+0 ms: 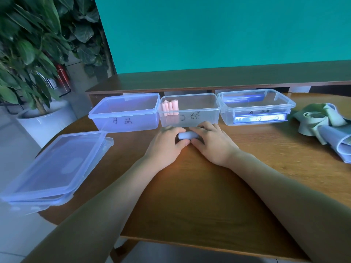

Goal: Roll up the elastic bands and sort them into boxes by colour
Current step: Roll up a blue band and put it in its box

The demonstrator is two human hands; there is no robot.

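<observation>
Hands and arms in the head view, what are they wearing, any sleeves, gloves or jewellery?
Both forearms are bare up to the frame's edge, with no sleeves in view. The left hand and right hand wear no gloves. No watch, bracelet or ring shows on the visible parts.

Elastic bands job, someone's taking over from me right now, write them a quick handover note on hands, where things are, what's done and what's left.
Left hand and right hand: both grip a blue roll on the table, just in front of the middle box.
Boxes: left box looks empty; middle box holds pink rolls in its far left corner; right box has something blue inside, not clear what.
Lids are stacked at the left edge.
Done: pink rolls boxed, blue roll apparently finished.
Left: box the blue roll, then roll and sort the loose bands, green and blue, at far right.
</observation>
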